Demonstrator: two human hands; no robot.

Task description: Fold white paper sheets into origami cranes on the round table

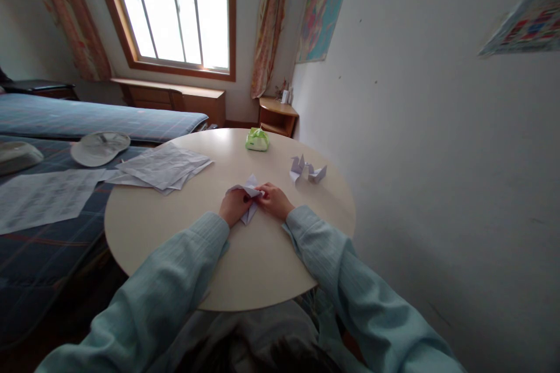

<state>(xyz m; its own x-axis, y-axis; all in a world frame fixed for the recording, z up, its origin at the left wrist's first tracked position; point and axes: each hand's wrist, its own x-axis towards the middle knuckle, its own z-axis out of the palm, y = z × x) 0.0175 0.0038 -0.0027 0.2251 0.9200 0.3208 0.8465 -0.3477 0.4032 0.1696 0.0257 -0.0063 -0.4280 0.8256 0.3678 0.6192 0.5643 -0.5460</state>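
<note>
A partly folded sheet of white paper (248, 215) is between my hands, over the middle of the round table (245, 280). My left hand (234, 206) is closed on its left side, and a flap of the paper rises above the fingers. On the other side, my right hand (273, 200) pinches the paper near its centre. Points of the paper stick out above and below the hands, while the fingers cover its middle folds. To the right stand two folded paper figures (297, 168), close together.
A green tissue pack (257, 140) sits at the table's far edge. Loose paper sheets (164, 166) overlap the left rim. Beyond are beds with a plaid cover (56, 233) and a white cap (100, 148). A white wall (437, 186) runs along the right.
</note>
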